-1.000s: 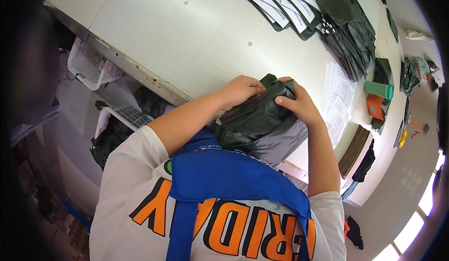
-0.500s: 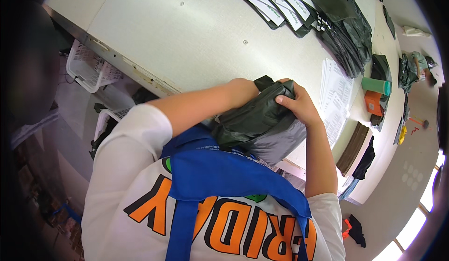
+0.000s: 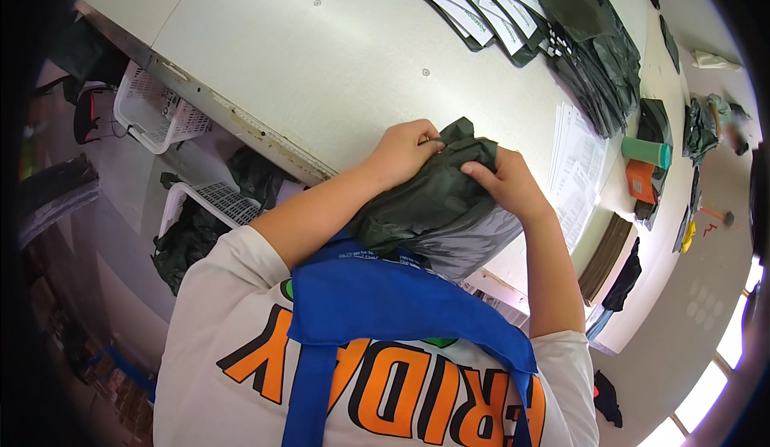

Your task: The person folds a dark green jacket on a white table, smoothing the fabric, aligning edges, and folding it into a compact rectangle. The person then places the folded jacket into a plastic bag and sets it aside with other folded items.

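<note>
A dark plastic bag (image 3: 425, 198), crumpled and blackish green with a greyer lower side, is held in front of my body at the table's near edge. My left hand (image 3: 407, 155) pinches the bag's upper left edge between bent fingers. Thumb on top, my right hand (image 3: 513, 182) grips its upper right side, with the fingers mostly hidden behind it. A loose flap of the bag sticks up between both hands. What the bag contains, if anything, cannot be seen.
On the pale table (image 3: 321, 70), printed sheets (image 3: 577, 158) lie to the right. Dark bags with white labels (image 3: 489, 14) are piled at the back. A green cylinder (image 3: 646, 152) stands by an orange box (image 3: 642, 181). White baskets (image 3: 152, 114) sit below the left edge.
My left hand has shifted left and slightly up along the bag, its fingers now in view. The bag's top flap stands higher. My right hand keeps its grip, a little lower.
</note>
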Demonstrator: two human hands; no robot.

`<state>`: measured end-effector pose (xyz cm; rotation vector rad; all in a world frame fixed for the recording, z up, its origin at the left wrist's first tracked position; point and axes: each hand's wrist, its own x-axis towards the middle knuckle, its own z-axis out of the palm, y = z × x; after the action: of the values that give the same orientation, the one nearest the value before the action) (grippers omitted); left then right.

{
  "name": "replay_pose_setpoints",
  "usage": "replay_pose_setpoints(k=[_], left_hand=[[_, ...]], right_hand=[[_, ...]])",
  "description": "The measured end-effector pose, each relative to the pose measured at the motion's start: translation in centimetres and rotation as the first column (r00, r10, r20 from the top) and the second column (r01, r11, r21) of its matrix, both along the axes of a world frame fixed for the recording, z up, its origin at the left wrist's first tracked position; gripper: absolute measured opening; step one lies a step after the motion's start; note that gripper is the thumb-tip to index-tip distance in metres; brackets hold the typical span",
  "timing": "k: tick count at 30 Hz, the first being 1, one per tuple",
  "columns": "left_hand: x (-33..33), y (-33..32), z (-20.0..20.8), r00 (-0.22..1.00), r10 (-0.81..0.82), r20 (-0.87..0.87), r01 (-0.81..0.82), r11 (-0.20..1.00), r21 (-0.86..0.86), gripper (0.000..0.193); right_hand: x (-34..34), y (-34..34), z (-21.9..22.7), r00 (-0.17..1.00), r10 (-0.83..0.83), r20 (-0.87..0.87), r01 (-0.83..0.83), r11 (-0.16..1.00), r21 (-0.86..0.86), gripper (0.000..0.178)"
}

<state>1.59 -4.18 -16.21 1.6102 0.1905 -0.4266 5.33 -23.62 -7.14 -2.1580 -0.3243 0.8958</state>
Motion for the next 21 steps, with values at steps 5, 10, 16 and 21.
replay_pose_setpoints(k=[5, 10, 16, 21], left_hand=[[0.0, 0.0, 1.1, 0.972, 0.195, 0.130, -0.202, 0.979, 0.038, 0.006], [-0.8, 0.6, 1.0, 0.771, 0.002, 0.637, -0.277, 0.901, 0.333, 0.011], [-1.3, 1.5, 1.5, 0.783, -0.096, 0.614, -0.214, 0.887, 0.410, 0.014], [-1.0, 0.8, 3.5, 0.708, -0.137, 0.693, -0.230, 0.883, 0.410, 0.012]], right_hand=[[-1.2, 3.3, -1.8, 0.702, 0.581, 0.413, -0.249, 0.743, -0.621, 0.028], [-2.2, 4.8, -5.2, 0.626, 0.500, 0.598, -0.053, 0.793, -0.607, 0.018], [-4.0, 4.0, -5.6, 0.693, -0.015, 0.721, 0.061, 0.997, -0.038, 0.019], [-3.4, 3.6, -4.8, 0.563, -0.073, 0.823, 0.143, 0.990, -0.011, 0.015]])
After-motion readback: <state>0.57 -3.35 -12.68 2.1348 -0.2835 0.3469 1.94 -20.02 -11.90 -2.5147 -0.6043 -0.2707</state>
